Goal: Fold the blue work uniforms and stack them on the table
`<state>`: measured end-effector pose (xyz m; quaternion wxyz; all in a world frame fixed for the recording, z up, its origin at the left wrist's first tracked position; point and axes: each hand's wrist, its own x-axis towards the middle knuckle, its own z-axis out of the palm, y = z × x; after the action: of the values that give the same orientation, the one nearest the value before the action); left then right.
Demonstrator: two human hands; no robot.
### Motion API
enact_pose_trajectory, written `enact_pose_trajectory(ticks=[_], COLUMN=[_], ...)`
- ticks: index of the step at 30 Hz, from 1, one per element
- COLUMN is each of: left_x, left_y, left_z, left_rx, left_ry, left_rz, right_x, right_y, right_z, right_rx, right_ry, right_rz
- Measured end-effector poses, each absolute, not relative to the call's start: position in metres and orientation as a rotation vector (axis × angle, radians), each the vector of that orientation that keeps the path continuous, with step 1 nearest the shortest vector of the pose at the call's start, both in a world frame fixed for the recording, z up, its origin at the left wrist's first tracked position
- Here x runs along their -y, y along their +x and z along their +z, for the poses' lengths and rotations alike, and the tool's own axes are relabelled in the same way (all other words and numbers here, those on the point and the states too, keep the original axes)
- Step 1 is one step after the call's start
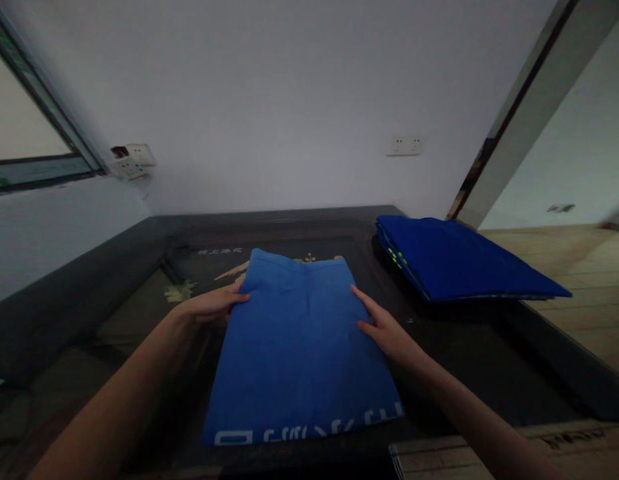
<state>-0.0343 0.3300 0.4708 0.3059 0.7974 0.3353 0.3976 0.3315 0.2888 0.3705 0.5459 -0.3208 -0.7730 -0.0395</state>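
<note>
A light-blue folded piece of fabric [304,347], with a seam near its far edge and white printed characters along its near edge, is held in front of me over the dark table. My left hand [217,303] grips its left side, thumb on top and the other fingers mostly hidden behind. On the right side my right hand [387,333] holds the edge, thumb and a finger showing at the border. To the right, a stack of darker blue folded fabric [464,263] with yellow-green marks on its left side lies apart from both hands.
The dark glossy table [464,360] carries a floral design and pale characters. Behind it stands a white wall with a socket [405,145] at right and another socket [141,155] with a plugged-in adapter at left. A wooden floor [564,267] shows on the right.
</note>
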Motion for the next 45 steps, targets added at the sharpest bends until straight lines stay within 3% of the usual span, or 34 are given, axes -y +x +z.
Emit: enact_pose_trajectory(ticks=[12, 18, 22, 26, 33, 45], left_x=[-0.3, -0.286, -0.293, -0.327, -0.397, -0.389], left_y=[0.129, 0.259, 0.344, 0.402, 0.424, 0.466], left_z=[0.558, 0.625, 0.655, 0.643, 0.584, 0.6], left_rx=[-0.34, -0.062, 0.048, -0.116, -0.418, -0.366], left_ry=[2.269, 2.309, 2.223, 2.112, 2.05, 2.348], left_rz=[0.925, 0.836, 0.816, 0.875, 0.959, 1.319], right_x=[-0.183, -0.137, -0.125, -0.156, -0.247, -0.277], right_y=[0.473, 0.569, 0.642, 0.701, 0.745, 0.747], right_z=[0.453, 0.505, 0.536, 0.538, 0.474, 0.468], right_rx=[1.449, 1.29, 1.259, 1.015, 0.914, 0.85], right_ry=[-0.71, -0.76, -0.933, -1.238, -1.472, -1.733], right_rz=[0.13, 0.054, -0.19, -0.328, -0.039, -0.473])
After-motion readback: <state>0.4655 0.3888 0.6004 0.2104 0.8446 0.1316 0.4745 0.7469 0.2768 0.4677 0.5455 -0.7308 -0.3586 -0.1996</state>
